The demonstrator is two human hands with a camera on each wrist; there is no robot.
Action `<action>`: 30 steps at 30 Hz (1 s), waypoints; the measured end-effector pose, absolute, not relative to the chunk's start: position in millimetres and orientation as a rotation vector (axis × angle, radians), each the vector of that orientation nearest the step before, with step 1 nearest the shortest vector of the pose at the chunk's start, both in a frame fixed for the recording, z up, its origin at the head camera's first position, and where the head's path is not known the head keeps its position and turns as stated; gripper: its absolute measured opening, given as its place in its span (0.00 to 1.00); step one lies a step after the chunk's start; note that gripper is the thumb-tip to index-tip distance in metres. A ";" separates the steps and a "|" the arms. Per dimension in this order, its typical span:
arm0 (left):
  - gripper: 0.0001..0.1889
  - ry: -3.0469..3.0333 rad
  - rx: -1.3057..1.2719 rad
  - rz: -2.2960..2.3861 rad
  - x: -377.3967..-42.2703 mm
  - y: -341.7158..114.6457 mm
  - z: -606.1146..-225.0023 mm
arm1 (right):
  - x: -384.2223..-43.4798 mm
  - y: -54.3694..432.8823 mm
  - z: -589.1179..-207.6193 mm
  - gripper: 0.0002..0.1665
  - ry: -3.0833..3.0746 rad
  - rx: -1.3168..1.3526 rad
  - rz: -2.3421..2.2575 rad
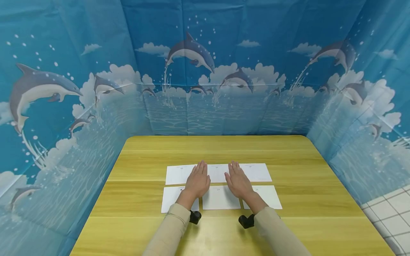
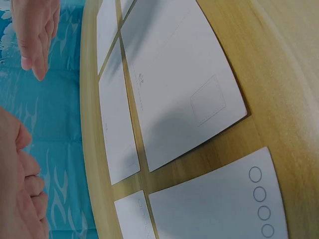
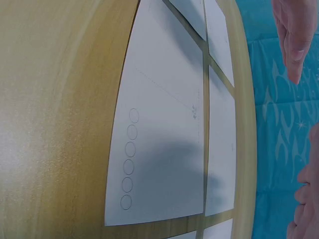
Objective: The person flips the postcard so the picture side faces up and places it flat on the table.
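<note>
White printed cards lie flat in two rows of three. In the head view, my left hand point(image 1: 197, 180) is over the left side of the rows, overlapping the back left card point(image 1: 176, 174) and front left card point(image 1: 171, 199). My right hand point(image 1: 238, 180) overlaps the back right card point(image 1: 257, 173) and front right card point(image 1: 267, 197). Between the hands are the back middle card point(image 1: 217, 172) and the front middle card point(image 1: 221, 200), whose faint dashed lines show in the left wrist view. Both hands point forward with fingers straight and close together, holding nothing; shadows fall on the cards.
The cards lie on a yellow wood-grain table point(image 1: 137, 192), with narrow gaps between them. A blue dolphin-print curtain point(image 1: 205, 113) stands behind the table and along both sides. White floor tiles point(image 1: 389, 206) show at the right. Black wrist mounts point(image 1: 195, 217) sit at both cuffs.
</note>
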State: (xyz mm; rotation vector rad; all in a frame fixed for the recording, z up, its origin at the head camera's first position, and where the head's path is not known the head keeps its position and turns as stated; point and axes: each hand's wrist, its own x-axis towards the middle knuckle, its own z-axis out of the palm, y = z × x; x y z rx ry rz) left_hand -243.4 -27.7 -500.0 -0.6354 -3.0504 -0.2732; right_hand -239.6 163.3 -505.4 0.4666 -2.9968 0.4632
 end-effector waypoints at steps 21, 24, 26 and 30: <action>0.28 -2.962 -0.559 -0.462 -227.6 -59.4 -513.3 | -227.0 164.3 -524.9 0.25 -2.746 0.308 0.823; 0.26 -2.910 -0.499 -0.572 -219.0 -74.4 -518.7 | -221.3 156.4 -530.5 0.22 -2.694 0.277 0.921; 0.25 -2.875 -0.447 -0.638 -212.1 -84.5 -522.5 | -217.7 150.8 -533.0 0.20 -2.669 0.271 0.970; 0.24 -2.814 -0.370 -0.748 -196.2 -102.1 -528.9 | -212.6 142.4 -539.1 0.17 -2.646 0.253 1.000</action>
